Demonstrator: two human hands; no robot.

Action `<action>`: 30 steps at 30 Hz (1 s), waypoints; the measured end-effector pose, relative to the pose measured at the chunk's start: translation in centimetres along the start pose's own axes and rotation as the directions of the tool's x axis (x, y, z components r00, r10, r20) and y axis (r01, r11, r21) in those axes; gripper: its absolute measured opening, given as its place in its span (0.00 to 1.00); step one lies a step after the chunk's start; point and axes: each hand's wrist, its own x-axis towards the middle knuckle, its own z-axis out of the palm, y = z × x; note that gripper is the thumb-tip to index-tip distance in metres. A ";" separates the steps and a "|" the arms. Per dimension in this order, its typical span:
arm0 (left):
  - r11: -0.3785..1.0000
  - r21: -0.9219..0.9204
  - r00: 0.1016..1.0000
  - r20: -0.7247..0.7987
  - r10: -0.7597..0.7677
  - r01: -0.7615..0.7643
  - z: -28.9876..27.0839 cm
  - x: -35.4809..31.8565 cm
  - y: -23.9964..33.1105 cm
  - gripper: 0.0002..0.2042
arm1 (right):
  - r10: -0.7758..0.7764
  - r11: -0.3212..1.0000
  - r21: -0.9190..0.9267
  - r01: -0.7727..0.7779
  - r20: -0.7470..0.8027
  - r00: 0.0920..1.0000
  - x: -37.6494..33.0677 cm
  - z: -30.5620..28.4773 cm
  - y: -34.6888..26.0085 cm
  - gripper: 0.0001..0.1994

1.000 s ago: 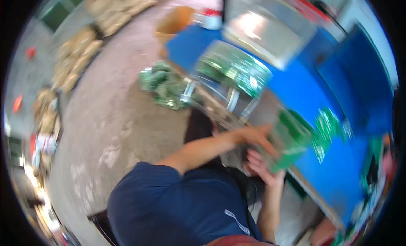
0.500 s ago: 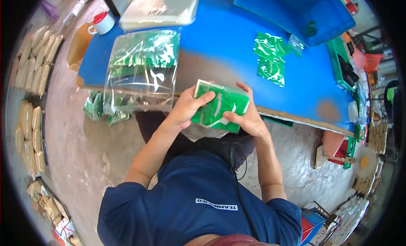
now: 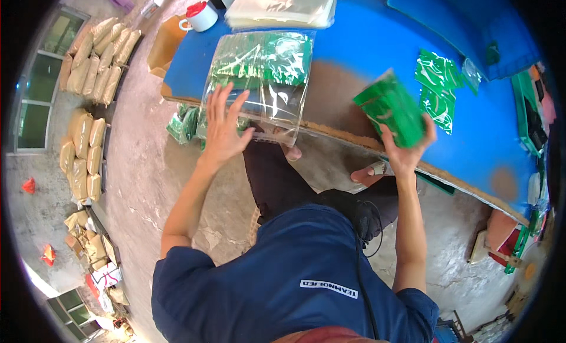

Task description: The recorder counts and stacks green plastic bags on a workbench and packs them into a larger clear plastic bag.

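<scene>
My right hand [image 3: 407,148] grips a stack of green packets [image 3: 390,110] in clear film, held over the front edge of the blue table [image 3: 359,42]. My left hand [image 3: 223,127] is open, fingers spread, at the near left part of a large clear plastic bag [image 3: 277,101]. Whether the fingers touch the bag I cannot tell. Inside the bag's far half lie several green packets [image 3: 283,54], and its near end hangs past the table edge. More green packets [image 3: 436,89] lie flat on the table at the right.
A pile of clear plastic bags [image 3: 283,7] lies at the back, beside a white mug with a red top [image 3: 201,16]. A blue bin [image 3: 466,30] stands at the far right. Wrapped green packets [image 3: 183,125] sit below the table's left edge. Filled sacks [image 3: 88,154] are stacked at the left.
My left hand has let go of the green stack and moved left to the large bag. My right hand has carried the stack to the right. The whole view has shifted.
</scene>
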 end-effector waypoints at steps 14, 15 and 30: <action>0.974 -0.020 0.952 -0.216 0.218 -0.228 -2.0 2.2 -5.0 0.09 | 0.190 0.962 0.184 -0.200 0.071 0.979 2.8 -0.8 -5.9 0.46; 0.976 -0.081 0.955 -0.235 0.180 -0.204 -2.3 2.8 -3.8 0.08 | 0.322 0.837 0.408 -0.365 0.172 0.931 3.0 -1.5 -7.5 0.45; 0.948 -0.294 0.968 -0.245 0.049 -0.122 -2.2 7.7 7.6 0.05 | 0.485 0.152 0.582 -0.799 0.660 0.574 1.5 7.9 -10.4 0.36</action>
